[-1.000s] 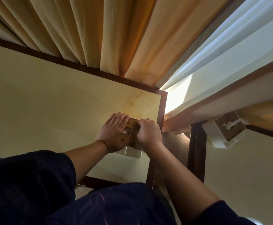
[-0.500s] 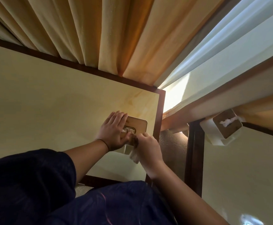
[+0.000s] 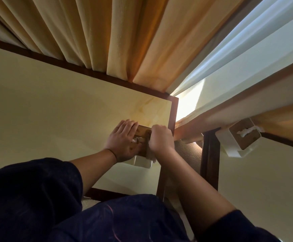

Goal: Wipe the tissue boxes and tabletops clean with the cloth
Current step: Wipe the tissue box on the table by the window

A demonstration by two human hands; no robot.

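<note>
A: L hand (image 3: 123,142)?
B: Flat, fingers straight, pressing on box (image 3: 143,137) lid, near table's (image 3: 55,109) right edge.
A: R hand (image 3: 161,138)?
B: Fist curled round cloth (image 3: 149,153), on the lid's right side. 2nd box (image 3: 238,142) sits on the other table (image 3: 264,189).

Dining or restaurant-type room, prob. commercial; two matching cream tabletops w/ dark wood edging, left table (image 3: 55,105) and right table (image 3: 264,189), set side by side w/ narrow gap; identical white tissue box w/ wooden lid on each (image 3: 143,162) (image 3: 238,142); floor-length tan curtains (image 3: 107,41) and sheer panel (image 3: 238,49) along window; carpet (image 3: 189,152) below.
</note>
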